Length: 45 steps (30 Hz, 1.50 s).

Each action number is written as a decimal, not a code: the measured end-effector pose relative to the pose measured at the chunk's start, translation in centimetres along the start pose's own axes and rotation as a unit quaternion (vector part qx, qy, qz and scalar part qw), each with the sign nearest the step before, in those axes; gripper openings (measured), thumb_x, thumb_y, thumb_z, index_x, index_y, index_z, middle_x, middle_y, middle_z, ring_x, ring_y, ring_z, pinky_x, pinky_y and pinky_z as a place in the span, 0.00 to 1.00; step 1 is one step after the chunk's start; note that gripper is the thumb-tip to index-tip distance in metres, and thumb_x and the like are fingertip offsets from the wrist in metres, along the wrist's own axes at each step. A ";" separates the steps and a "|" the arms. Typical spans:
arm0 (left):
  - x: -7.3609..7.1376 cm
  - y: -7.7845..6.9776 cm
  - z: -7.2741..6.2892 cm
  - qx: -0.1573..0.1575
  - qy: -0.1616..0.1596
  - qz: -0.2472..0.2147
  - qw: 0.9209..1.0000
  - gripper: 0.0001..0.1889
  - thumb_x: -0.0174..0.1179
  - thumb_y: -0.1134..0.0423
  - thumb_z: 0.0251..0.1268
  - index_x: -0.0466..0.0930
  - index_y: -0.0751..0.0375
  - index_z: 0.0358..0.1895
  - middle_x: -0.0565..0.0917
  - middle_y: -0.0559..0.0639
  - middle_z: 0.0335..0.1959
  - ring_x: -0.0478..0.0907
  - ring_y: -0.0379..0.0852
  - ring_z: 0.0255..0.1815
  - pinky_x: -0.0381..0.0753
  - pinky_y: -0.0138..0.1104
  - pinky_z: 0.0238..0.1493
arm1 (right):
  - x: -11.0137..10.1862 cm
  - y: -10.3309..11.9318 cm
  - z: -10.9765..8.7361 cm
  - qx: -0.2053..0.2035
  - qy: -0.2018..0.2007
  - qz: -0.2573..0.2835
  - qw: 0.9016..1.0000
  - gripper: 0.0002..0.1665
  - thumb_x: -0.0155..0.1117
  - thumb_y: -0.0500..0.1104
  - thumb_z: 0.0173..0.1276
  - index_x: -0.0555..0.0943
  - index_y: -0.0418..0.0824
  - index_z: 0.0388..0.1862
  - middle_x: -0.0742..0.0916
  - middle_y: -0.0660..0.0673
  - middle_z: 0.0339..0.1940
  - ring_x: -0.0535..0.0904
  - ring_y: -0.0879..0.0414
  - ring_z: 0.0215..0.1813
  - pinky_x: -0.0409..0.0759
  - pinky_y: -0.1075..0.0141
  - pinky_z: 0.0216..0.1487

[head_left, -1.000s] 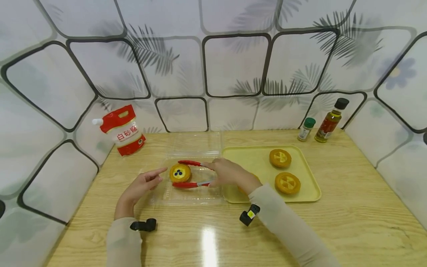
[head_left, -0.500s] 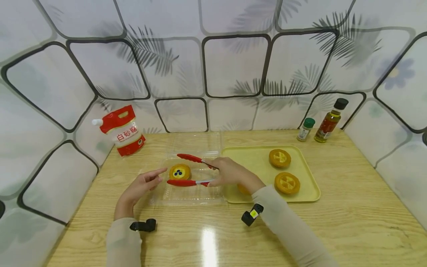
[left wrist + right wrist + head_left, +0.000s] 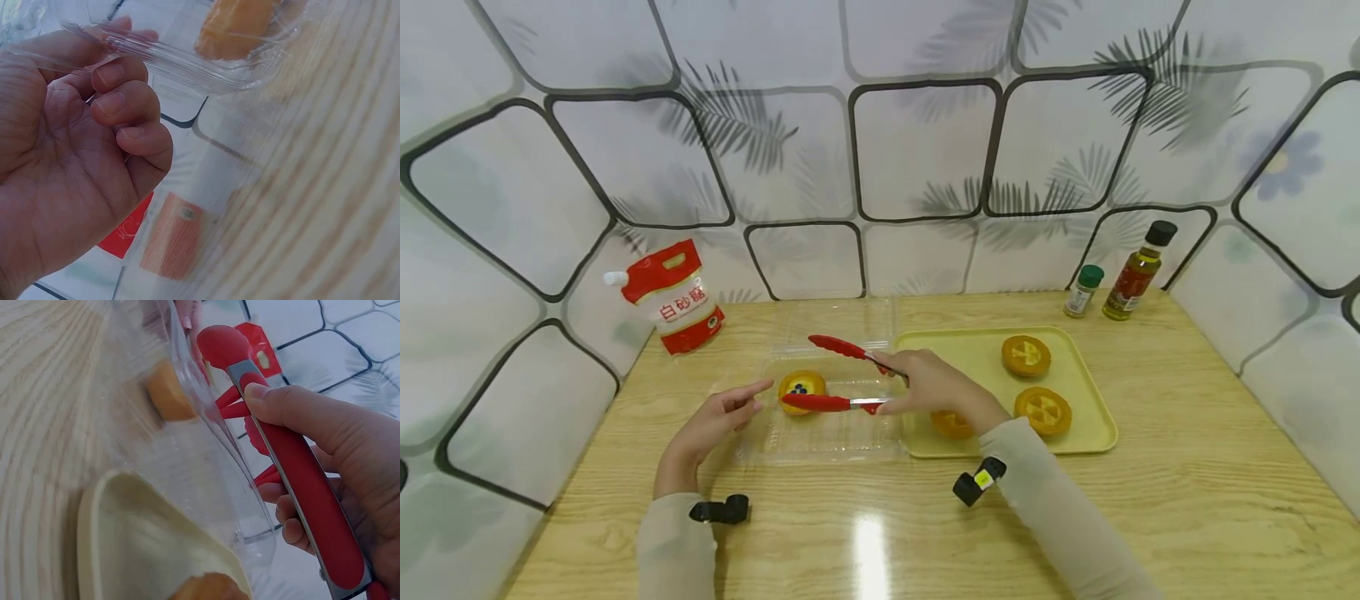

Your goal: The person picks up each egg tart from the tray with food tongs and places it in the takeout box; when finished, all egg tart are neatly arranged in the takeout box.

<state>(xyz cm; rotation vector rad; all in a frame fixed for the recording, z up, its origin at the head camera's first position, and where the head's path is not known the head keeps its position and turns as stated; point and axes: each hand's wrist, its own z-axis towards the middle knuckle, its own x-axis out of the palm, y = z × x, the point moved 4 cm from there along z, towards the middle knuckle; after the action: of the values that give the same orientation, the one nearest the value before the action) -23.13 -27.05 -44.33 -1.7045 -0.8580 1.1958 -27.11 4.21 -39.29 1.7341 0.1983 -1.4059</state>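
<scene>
My right hand (image 3: pixel 928 385) grips red-and-steel tongs (image 3: pixel 306 494), thumb on one red handle panel. Their red tips are spread apart. In the head view the lower tip overlaps an egg tart (image 3: pixel 802 385) topped with blue berries. This tart rests inside a clear hinged plastic box (image 3: pixel 850 437), near its left end. My left hand (image 3: pixel 711 425) lies at the box's left edge, index finger extended and the other fingers loosely bent. The left wrist view shows the index finger through the clear plastic and the tart's side (image 3: pixel 234 28) beyond.
A yellow tray (image 3: pixel 1093 437) adjoins the box on the right and bears three tarts, one partly hidden by my right forearm. The box's lid (image 3: pixel 838 321) stands open at the back. A red-and-white sugar pouch (image 3: pixel 681 304), green-capped jar (image 3: pixel 1082 292) and oil bottle (image 3: pixel 1135 279) stand near the wall.
The tongs' arms have spread wider and come off the tart, rising slightly as my right hand shifts right. The tart stays in the box; my left hand holds its place.
</scene>
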 end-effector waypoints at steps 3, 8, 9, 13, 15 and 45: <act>0.1 0.0 0.0 0.005 0.002 -0.008 1.000 0.23 0.51 0.63 0.72 0.66 0.63 0.68 0.61 0.49 0.28 0.62 0.42 0.33 0.64 0.32 0.30 | -0.7 -0.5 -0.8 -0.002 -0.015 -0.003 1.000 0.51 0.72 0.58 0.54 0.62 0.42 0.72 0.76 0.42 0.30 0.64 0.57 0.27 0.64 0.67 0.29; 0.0 0.0 0.0 0.008 0.005 -0.011 1.000 0.23 0.50 0.64 0.72 0.65 0.64 0.68 0.60 0.48 0.24 0.61 0.41 0.29 0.63 0.32 0.29 | -2.0 -1.4 -2.7 0.002 -0.042 -0.005 0.999 0.52 0.72 0.58 0.53 0.62 0.39 0.72 0.76 0.44 0.31 0.64 0.59 0.27 0.63 0.67 0.29; 0.0 0.0 0.0 0.008 0.006 -0.009 1.000 0.23 0.50 0.64 0.72 0.65 0.64 0.68 0.60 0.47 0.24 0.61 0.41 0.28 0.63 0.32 0.29 | -2.3 -1.6 -3.1 0.004 -0.048 -0.007 0.999 0.53 0.73 0.59 0.53 0.62 0.38 0.72 0.77 0.45 0.32 0.64 0.58 0.27 0.64 0.67 0.29; 0.0 0.1 0.1 0.009 0.004 -0.009 1.000 0.23 0.50 0.63 0.73 0.65 0.64 0.68 0.61 0.46 0.22 0.62 0.41 0.27 0.64 0.32 0.30 | -3.3 -2.5 -4.8 0.012 -0.067 -0.019 0.997 0.53 0.74 0.59 0.51 0.64 0.37 0.71 0.78 0.49 0.37 0.65 0.58 0.28 0.65 0.67 0.29; 0.0 0.2 0.0 0.011 0.005 -0.007 1.000 0.23 0.50 0.63 0.73 0.65 0.64 0.68 0.61 0.47 0.23 0.62 0.41 0.29 0.64 0.32 0.31 | -3.9 -3.1 -5.7 0.025 -0.069 -0.016 0.997 0.53 0.74 0.58 0.51 0.64 0.38 0.71 0.78 0.48 0.36 0.65 0.58 0.29 0.64 0.66 0.30; 0.2 0.0 -0.2 -0.003 0.000 -0.001 1.000 0.24 0.50 0.60 0.73 0.65 0.62 0.68 0.61 0.49 0.25 0.63 0.43 0.29 0.64 0.35 0.33 | -10.0 -12.4 -18.7 0.206 -0.102 -0.054 0.972 0.55 0.71 0.61 0.53 0.61 0.36 0.72 0.67 0.49 0.17 0.60 0.57 0.20 0.60 0.63 0.25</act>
<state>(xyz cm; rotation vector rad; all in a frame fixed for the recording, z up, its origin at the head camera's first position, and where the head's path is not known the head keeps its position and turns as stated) -22.85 -26.97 -44.32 -1.7084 -0.8645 1.1920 -24.68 28.58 -37.39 1.9130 -0.1242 -1.7900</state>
